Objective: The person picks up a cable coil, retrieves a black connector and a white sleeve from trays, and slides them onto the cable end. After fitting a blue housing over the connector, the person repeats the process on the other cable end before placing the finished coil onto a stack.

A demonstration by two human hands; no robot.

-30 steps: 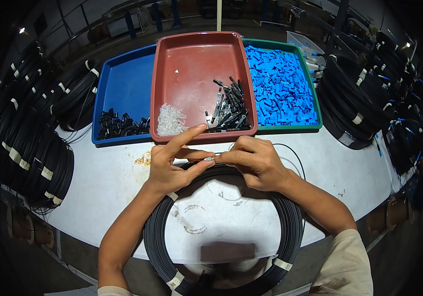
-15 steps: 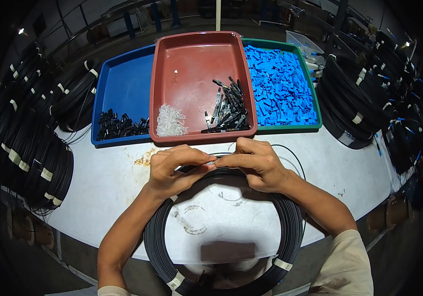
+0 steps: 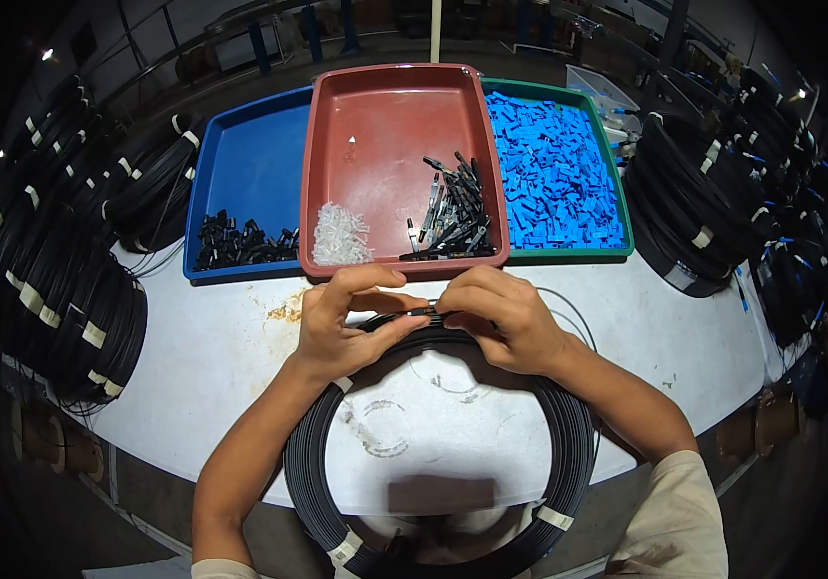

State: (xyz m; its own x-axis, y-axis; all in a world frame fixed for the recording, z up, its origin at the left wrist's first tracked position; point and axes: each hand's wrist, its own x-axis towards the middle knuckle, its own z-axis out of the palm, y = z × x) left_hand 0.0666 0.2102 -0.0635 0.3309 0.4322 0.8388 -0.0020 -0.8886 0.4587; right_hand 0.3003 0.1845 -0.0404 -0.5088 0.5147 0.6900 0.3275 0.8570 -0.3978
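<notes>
A small black cable connector [image 3: 423, 312] lies between the fingertips of both hands, just above the far side of a coil of black cable [image 3: 568, 454]. My left hand [image 3: 337, 326] pinches its left end with the thumb and a finger, while the index finger is raised. My right hand [image 3: 501, 318] is closed around the right end, where its fingers hide part of the connector and the cable. The coil, bound with pale tape, rests at the near table edge. A loose loop of thin cable curves out to the right.
Behind the hands stand a blue tray [image 3: 250, 145] with black parts, a red tray [image 3: 395, 106] with clear sleeves and black connectors, and a green tray [image 3: 626, 227] full of blue clips. Cable coils [image 3: 67, 299] are stacked left, and more coils [image 3: 694, 203] right, on the white table [image 3: 192, 386].
My left index finger has lifted away from the pinch, exposing the black connector between the hands. My right hand has shifted slightly to the right. The trays sit a little farther right in view.
</notes>
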